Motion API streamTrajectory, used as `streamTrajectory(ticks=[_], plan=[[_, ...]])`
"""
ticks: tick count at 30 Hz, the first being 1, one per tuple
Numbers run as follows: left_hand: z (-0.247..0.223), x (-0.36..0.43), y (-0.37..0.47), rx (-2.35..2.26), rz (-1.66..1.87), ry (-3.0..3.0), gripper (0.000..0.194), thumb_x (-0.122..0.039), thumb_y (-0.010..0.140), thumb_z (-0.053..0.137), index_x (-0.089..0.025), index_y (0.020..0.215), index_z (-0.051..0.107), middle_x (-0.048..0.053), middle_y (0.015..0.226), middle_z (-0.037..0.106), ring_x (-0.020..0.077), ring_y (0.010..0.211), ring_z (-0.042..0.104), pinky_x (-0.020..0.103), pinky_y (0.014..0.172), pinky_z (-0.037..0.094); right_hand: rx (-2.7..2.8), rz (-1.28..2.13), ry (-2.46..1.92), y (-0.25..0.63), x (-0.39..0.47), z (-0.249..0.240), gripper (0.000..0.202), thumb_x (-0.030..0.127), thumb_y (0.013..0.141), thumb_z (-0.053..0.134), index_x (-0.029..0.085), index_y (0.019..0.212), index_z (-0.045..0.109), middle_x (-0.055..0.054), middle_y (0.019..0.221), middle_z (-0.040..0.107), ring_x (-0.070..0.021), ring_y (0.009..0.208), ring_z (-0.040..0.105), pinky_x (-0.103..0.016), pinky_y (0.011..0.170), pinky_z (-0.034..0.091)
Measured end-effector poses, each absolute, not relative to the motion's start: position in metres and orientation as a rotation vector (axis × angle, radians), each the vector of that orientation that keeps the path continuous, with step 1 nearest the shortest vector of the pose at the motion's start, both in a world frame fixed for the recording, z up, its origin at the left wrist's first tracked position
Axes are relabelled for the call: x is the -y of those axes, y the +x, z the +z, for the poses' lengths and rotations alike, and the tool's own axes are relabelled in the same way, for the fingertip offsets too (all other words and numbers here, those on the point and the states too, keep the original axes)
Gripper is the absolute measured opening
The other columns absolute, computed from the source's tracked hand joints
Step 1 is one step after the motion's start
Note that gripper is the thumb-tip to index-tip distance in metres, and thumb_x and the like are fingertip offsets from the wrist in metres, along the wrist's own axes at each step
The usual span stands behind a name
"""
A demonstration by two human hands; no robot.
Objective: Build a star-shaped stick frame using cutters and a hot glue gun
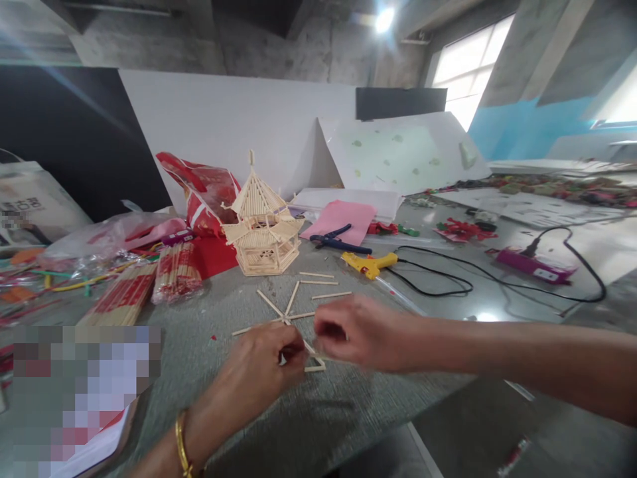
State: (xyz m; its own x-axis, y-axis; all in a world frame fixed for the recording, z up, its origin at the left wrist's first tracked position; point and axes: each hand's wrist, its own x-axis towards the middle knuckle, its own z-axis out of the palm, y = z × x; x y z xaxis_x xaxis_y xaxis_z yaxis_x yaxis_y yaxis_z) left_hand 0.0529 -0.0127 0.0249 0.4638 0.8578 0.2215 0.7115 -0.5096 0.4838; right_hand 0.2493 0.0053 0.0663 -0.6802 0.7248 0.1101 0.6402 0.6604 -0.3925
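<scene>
My left hand (263, 358) is low over a star-shaped frame of thin wooden sticks (286, 318), its fingers curled together near the frame's front part. Just right of it, my right hand (353, 332) is also curled, thumb and fingers pinched beside a stick. What either hand grips is blurred and hidden. Loose sticks (331, 295) lie behind my right hand. Behind the frame stands a pagoda model (263, 232) built of sticks, with a pointed roof.
A yellow glue gun (369, 264), blue pliers (338, 239) and a purple power strip (535, 267) lie at the right. Bundled sticks (178, 271), a red bag (212, 192) and a blurred-out flat item (94, 398) are at the left. The table edge is close in front.
</scene>
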Motion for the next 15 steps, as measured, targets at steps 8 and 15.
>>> streamTrajectory(ticks=[8, 15], plan=[[0.035, 0.008, 0.047, -1.353, 0.725, 2.37, 0.014, -0.021, 0.078, 0.049, -0.02, 0.07, 0.061, -0.003, 0.066, 0.062, 0.0105, 0.061, 0.056, 0.02, 0.057, 0.04, 2.594, -0.488, -1.648, 0.315, -0.141, 0.095, 0.028, 0.02, 0.088, 0.043, 0.008, 0.106, 0.06, -0.016, 0.111, 0.057, -0.0246, 0.104, 0.052, -0.031, 0.082, 0.039], [0.034, -0.002, 0.038, -1.418, 0.823, 2.359, 0.015, -0.022, 0.079, 0.049, -0.021, 0.07, 0.06, -0.004, 0.065, 0.062, 0.0098, 0.059, 0.056, 0.019, 0.057, 0.041, 2.765, -0.485, -1.772, 0.328, -0.254, 0.064, 0.033, 0.032, 0.088, 0.053, 0.012, 0.115, 0.053, -0.011, 0.116, 0.054, -0.0202, 0.1, 0.055, -0.04, 0.085, 0.047]])
